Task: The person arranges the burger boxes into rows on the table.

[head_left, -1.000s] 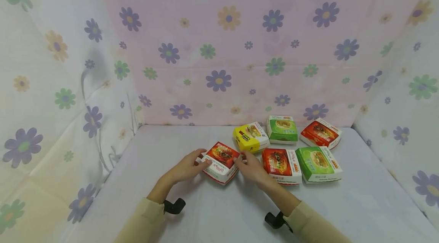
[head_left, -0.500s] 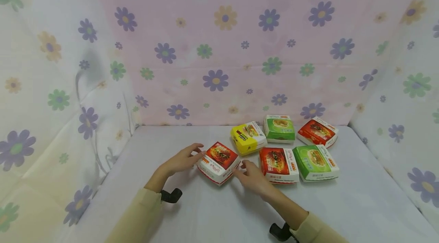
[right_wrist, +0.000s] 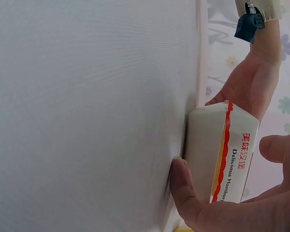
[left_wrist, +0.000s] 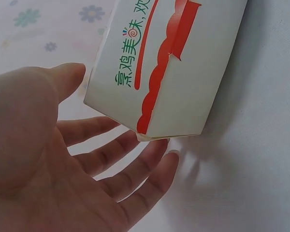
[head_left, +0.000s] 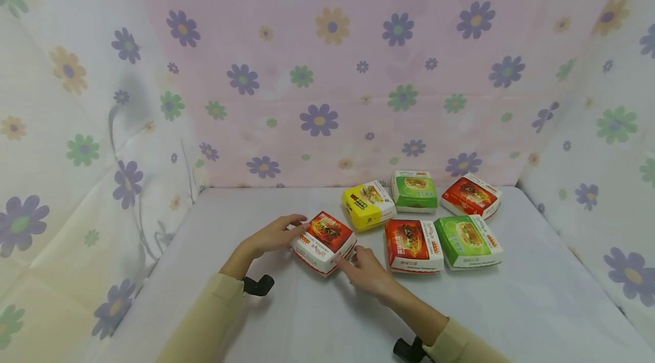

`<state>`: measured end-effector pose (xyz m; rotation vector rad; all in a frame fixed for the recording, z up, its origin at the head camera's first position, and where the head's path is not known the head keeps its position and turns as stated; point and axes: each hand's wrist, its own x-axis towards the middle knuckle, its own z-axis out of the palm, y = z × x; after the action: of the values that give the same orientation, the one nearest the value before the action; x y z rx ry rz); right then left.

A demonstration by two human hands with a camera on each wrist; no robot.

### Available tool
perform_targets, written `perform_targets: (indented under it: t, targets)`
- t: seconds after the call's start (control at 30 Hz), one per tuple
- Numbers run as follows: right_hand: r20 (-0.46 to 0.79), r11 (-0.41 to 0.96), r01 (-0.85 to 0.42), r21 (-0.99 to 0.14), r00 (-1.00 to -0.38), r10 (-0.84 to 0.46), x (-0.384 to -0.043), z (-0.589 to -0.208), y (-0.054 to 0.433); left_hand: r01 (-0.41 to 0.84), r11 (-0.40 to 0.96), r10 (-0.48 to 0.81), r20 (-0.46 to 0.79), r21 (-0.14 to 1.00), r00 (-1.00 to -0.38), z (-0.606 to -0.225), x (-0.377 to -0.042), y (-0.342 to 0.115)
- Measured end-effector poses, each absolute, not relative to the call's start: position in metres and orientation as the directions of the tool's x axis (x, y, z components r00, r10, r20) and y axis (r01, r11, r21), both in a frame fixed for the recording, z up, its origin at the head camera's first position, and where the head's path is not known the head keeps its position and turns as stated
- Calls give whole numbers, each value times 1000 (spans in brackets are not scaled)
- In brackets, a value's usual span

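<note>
A red and white hamburger box with a burger picture on top sits on the table between both hands. My left hand is at its left corner. In the left wrist view, the fingers reach in a loose curve toward the bottom corner of the box, and the thumb stands off it. My right hand is at the near right side, its thumb overlapping the box edge in the head view. The right wrist view has one fingertip low by the box, near the tabletop, with the thumb spread away.
Right of the held area stand more hamburger boxes: a yellow one, a green one behind, a red one at back right, and a red one beside a green one in front. Flowered cloth walls enclose the table.
The left thumb has come off the top of the box. My right hand has drawn back and shifted toward the near side. The box has turned slightly, and the head view has swung a little.
</note>
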<state>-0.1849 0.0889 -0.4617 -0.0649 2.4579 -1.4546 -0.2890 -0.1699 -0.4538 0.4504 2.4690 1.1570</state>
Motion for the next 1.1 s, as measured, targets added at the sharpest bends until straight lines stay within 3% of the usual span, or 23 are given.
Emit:
perform_targets:
  t: [0.67, 1.1]
  targets:
    - [-284, 467, 149, -871, -930, -234, -199, -464, 86, 40, 553, 428, -242, 832, -871, -458, -281, -175]
    - [-261, 415, 158, -896, -943, -205, -217, -464, 92, -48, 531, 278, -227, 846, -934, -461, -255, -162]
